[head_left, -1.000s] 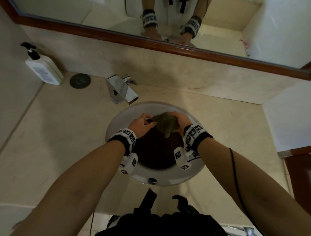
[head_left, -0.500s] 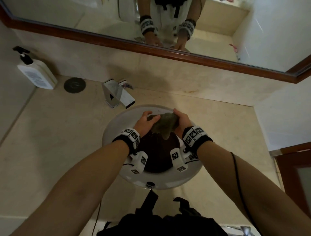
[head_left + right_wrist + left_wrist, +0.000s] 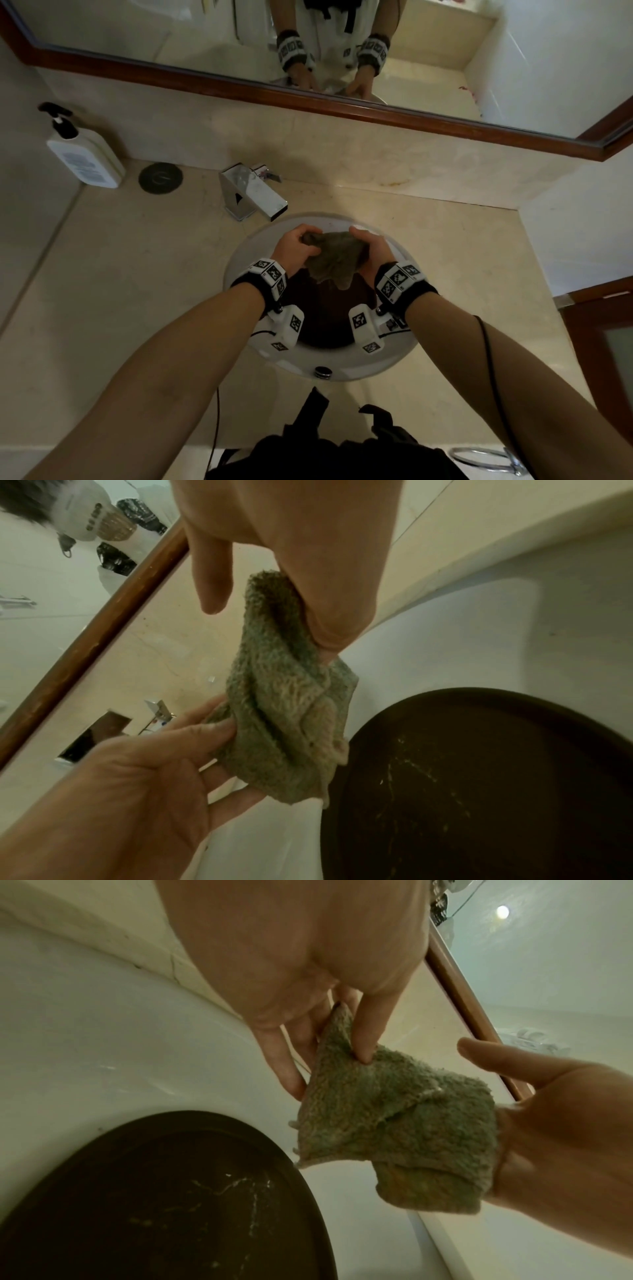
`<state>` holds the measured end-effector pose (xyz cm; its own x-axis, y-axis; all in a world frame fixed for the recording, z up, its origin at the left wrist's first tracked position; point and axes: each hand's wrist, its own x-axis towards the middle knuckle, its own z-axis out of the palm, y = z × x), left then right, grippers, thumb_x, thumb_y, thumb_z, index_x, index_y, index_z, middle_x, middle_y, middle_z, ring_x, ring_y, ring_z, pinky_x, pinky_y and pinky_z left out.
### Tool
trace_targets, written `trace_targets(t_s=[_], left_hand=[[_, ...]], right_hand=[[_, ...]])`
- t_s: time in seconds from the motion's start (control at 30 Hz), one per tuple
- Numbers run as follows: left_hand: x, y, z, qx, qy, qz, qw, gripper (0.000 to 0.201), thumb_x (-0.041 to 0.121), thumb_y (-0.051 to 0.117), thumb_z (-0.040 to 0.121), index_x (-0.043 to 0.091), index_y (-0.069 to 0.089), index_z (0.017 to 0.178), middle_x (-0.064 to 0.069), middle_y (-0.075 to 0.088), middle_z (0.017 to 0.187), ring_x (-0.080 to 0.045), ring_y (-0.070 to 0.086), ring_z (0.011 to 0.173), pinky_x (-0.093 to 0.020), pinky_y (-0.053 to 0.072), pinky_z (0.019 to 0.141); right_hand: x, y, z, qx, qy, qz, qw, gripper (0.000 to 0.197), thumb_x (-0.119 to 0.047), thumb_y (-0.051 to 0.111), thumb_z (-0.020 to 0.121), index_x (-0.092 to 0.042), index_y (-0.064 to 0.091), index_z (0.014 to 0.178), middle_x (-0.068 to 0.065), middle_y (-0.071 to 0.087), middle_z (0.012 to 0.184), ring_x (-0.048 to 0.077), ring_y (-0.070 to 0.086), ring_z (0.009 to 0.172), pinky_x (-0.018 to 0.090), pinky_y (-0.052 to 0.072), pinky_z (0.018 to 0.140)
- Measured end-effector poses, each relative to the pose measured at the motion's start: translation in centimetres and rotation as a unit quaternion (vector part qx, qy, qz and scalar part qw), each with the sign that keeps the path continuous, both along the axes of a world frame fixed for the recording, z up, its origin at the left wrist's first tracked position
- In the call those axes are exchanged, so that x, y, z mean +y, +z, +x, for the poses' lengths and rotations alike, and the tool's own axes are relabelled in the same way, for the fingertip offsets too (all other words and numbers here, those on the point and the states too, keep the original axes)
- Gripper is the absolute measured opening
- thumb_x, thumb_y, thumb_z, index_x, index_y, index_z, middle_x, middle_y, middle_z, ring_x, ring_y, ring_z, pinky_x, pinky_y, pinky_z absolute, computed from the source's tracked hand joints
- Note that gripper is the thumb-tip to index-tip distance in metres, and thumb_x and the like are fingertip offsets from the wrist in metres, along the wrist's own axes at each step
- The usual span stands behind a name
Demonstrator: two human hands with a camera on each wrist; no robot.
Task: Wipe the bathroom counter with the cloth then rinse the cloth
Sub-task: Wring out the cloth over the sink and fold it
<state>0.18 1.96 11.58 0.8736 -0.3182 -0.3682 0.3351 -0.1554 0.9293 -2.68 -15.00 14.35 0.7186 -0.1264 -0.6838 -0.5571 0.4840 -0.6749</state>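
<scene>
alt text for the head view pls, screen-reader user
Both hands hold a bunched green cloth over the white sink: left hand, right hand. The faucet and a pump bottle stand on the beige counter below a mirror.

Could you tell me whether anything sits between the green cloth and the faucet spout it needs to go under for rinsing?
Nothing visible does: the green terry cloth, held by left hand and right hand, hangs over the white basin near the chrome faucet.

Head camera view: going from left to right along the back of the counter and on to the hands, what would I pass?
Soap bottle → round dark cap set in the counter → tap → left hand → cloth → right hand.
</scene>
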Motion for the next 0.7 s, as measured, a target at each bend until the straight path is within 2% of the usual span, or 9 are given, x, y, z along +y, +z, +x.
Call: trace_targets(t_s=[0.13, 0.23, 0.37, 0.43, 0.5, 0.53, 0.6, 0.7], left_hand=[[0.5, 0.3, -0.4, -0.005, 0.006, -0.003, 1.000, 0.034, 0.002, 0.064, 0.084, 0.023, 0.060, 0.110, -0.013, 0.061, 0.113, -0.031, 0.064, 0.100, -0.046, 0.059, 0.075], [0.6, 0.6, -0.9, 0.024, 0.008, -0.005, 1.000, 0.033, 0.017, 0.070, 0.084, 0.023, 0.059, 0.115, -0.007, 0.057, 0.116, -0.026, 0.062, 0.101, -0.041, 0.060, 0.073], [0.6, 1.0, -1.6, 0.067, 0.024, 0.015, 0.997, 0.040, 0.028, 0.073, 0.083, 0.016, 0.060, 0.120, -0.004, 0.062, 0.110, -0.022, 0.063, 0.098, -0.040, 0.059, 0.071], [0.8, 1.3, -2.2, 0.069, 0.037, 0.024, 0.997, 0.028, 0.025, 0.072, 0.084, 0.016, 0.063, 0.109, -0.007, 0.066, 0.104, -0.023, 0.065, 0.093, -0.038, 0.059, 0.070], [1.1, 1.7, -2.9, 0.061, 0.058, 0.032, 0.996, 0.010, 0.019, 0.072, 0.084, 0.017, 0.066, 0.092, -0.009, 0.068, 0.093, -0.026, 0.066, 0.089, -0.042, 0.058, 0.075], [1.4, 1.8, -3.2, 0.057, 0.072, 0.036, 0.995, 0.007, 0.016, 0.071, 0.084, 0.017, 0.065, 0.083, -0.009, 0.068, 0.087, -0.026, 0.066, 0.086, -0.042, 0.058, 0.076], [1.9, 2.4, -4.0, 0.049, 0.097, 0.043, 0.993, 0.014, 0.011, 0.070, 0.085, 0.016, 0.062, 0.074, -0.007, 0.064, 0.078, -0.024, 0.064, 0.079, -0.035, 0.057, 0.070], [3.0, 3.5, -5.2, 0.032, 0.119, 0.054, 0.991, 0.017, 0.008, 0.067, 0.086, 0.013, 0.058, 0.073, -0.005, 0.061, 0.076, -0.017, 0.061, 0.073, -0.025, 0.053, 0.058]], right_hand=[[0.4, -0.3, -0.4, -0.004, -0.007, 0.001, 1.000, 0.057, -0.028, 0.068, 0.081, 0.006, 0.055, 0.126, 0.027, 0.060, 0.124, 0.044, 0.059, 0.112, 0.052, 0.051, 0.092], [0.7, -0.3, -0.7, -0.010, -0.003, -0.003, 1.000, 0.060, -0.026, 0.072, 0.076, 0.006, 0.056, 0.126, 0.027, 0.061, 0.123, 0.044, 0.060, 0.111, 0.054, 0.051, 0.091], [1.0, 0.0, -1.2, -0.019, 0.028, -0.013, 0.999, 0.045, -0.018, 0.064, 0.085, 0.004, 0.059, 0.124, 0.025, 0.061, 0.124, 0.042, 0.060, 0.112, 0.051, 0.051, 0.092], [1.1, 0.3, -1.5, -0.016, 0.056, -0.018, 0.998, 0.046, -0.019, 0.064, 0.085, 0.003, 0.059, 0.125, 0.024, 0.061, 0.125, 0.041, 0.060, 0.112, 0.051, 0.052, 0.091], [1.3, 0.5, -1.8, -0.011, 0.079, -0.021, 0.997, 0.049, -0.022, 0.068, 0.081, 0.002, 0.060, 0.123, 0.023, 0.062, 0.124, 0.041, 0.060, 0.111, 0.052, 0.052, 0.091], [1.4, 0.7, -2.0, -0.005, 0.088, -0.024, 0.996, 0.047, -0.021, 0.069, 0.081, 0.002, 0.061, 0.122, 0.023, 0.063, 0.121, 0.040, 0.061, 0.109, 0.051, 0.052, 0.090], [1.7, 1.1, -2.4, 0.001, 0.108, -0.021, 0.994, 0.041, -0.020, 0.067, 0.085, 0.003, 0.061, 0.119, 0.022, 0.065, 0.116, 0.038, 0.063, 0.104, 0.048, 0.052, 0.087], [2.3, 1.4, -2.8, 0.012, 0.142, -0.018, 0.990, 0.034, -0.020, 0.063, 0.088, 0.001, 0.064, 0.114, 0.021, 0.066, 0.115, 0.037, 0.063, 0.104, 0.052, 0.049, 0.094]])
